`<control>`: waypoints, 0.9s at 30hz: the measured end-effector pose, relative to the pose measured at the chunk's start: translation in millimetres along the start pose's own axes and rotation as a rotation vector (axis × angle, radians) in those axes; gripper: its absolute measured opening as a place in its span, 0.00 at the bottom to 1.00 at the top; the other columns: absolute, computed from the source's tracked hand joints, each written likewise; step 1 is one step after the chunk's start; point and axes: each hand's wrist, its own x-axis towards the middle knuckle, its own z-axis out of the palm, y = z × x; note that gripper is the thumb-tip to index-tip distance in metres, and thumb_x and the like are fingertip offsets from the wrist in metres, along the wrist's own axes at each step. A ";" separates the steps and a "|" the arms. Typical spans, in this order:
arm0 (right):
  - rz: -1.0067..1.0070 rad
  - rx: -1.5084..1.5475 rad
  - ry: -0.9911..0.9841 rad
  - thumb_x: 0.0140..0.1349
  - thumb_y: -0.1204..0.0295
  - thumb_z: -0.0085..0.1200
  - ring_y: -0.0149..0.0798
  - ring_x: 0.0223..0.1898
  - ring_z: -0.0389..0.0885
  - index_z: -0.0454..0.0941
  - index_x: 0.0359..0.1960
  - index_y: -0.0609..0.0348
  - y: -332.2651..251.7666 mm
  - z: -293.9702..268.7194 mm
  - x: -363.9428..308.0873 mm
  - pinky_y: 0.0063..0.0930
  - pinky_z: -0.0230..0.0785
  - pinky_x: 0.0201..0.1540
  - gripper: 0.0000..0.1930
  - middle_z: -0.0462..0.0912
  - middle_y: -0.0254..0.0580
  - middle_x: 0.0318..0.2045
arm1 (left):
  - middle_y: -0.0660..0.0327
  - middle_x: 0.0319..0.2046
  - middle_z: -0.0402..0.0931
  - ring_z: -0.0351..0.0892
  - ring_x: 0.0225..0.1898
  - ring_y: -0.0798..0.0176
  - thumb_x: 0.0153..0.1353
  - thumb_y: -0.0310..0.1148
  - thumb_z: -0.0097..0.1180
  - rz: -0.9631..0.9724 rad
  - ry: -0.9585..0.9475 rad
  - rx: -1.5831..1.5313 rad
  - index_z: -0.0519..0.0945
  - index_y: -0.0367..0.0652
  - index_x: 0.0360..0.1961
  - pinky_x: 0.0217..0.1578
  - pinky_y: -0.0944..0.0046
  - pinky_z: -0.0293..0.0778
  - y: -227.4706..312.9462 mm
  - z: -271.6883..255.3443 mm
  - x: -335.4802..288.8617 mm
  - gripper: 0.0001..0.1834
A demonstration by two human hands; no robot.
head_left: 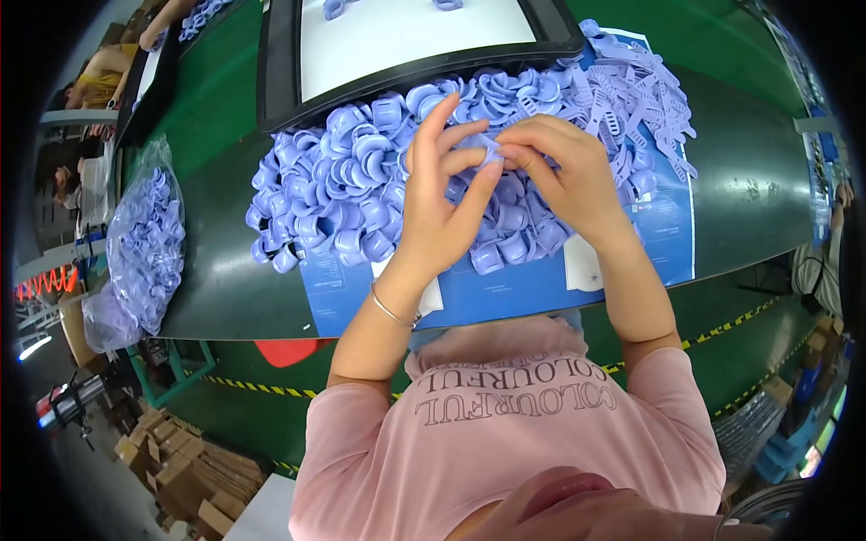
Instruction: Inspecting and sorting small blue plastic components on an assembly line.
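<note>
My left hand [437,198] and my right hand [573,171] meet above the middle of a heap of lavender plastic parts. A small lavender plastic piece [492,151] is pinched between the thumb and finger of each; its exact shape is partly hidden by my fingertips. On the left hand the other fingers are raised and spread. Under and around the hands lie many curved, ring-like lavender parts [365,162]. Flat slotted lavender strips [636,104] are heaped to the right, past my right hand.
A blue printed sheet [492,298] lies under the heap on the dark green table [221,279]. Beyond it stands a black-rimmed tray [280,77] with a white base and a few lavender parts. A clear bag of lavender parts [149,239] sits at the left. Another person works at far left.
</note>
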 end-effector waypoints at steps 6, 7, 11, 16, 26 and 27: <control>0.250 0.316 -0.053 0.59 0.81 0.56 0.32 0.31 0.81 0.80 0.36 0.66 -4.0 -3.1 -1.5 0.21 0.73 0.34 0.04 0.83 0.41 0.33 | 0.57 0.45 0.80 0.73 0.58 0.58 0.62 0.29 0.58 0.278 -0.083 0.397 0.56 0.34 0.66 0.67 0.49 0.47 2.6 -10.2 0.1 0.34; 0.248 0.320 -0.056 0.59 0.81 0.56 0.32 0.31 0.81 0.80 0.36 0.66 -4.3 -3.2 -1.7 0.21 0.73 0.34 0.04 0.83 0.41 0.33 | 0.57 0.45 0.80 0.73 0.58 0.58 0.62 0.29 0.58 0.276 -0.081 0.400 0.56 0.34 0.66 0.67 0.49 0.47 1.5 -8.8 -1.2 0.34; 0.219 0.332 -0.001 0.57 0.78 0.60 0.31 0.33 0.80 0.80 0.42 0.63 -6.7 3.1 -0.9 0.23 0.74 0.36 0.11 0.82 0.40 0.35 | 0.60 0.40 0.82 0.74 0.57 0.59 0.63 0.30 0.57 -0.049 0.002 -0.123 0.56 0.36 0.67 0.66 0.50 0.49 6.6 -3.7 0.3 0.34; -0.011 0.198 -0.061 0.44 0.76 0.70 0.34 0.32 0.79 0.80 0.47 0.58 -8.4 6.5 -1.5 0.24 0.74 0.37 0.24 0.81 0.40 0.42 | 0.57 0.34 0.84 0.73 0.59 0.58 0.64 0.29 0.56 -0.080 0.001 -0.252 0.53 0.36 0.68 0.61 0.56 0.61 4.4 -8.8 3.4 0.35; -0.082 0.073 -0.089 0.41 0.78 0.71 0.31 0.29 0.78 0.81 0.46 0.57 -8.2 11.2 -3.3 0.22 0.73 0.33 0.25 0.81 0.40 0.41 | 0.52 0.40 0.83 0.75 0.57 0.58 0.64 0.27 0.50 -0.194 0.026 -0.399 0.52 0.37 0.70 0.63 0.54 0.53 13.0 -10.9 2.3 0.34; -0.079 0.067 -0.088 0.41 0.78 0.71 0.31 0.29 0.78 0.81 0.46 0.57 -8.5 10.8 -3.0 0.22 0.73 0.33 0.25 0.81 0.40 0.40 | 0.51 0.45 0.82 0.75 0.57 0.59 0.63 0.29 0.49 -0.195 0.016 -0.370 0.53 0.38 0.70 0.70 0.47 0.39 13.5 -11.0 2.2 0.35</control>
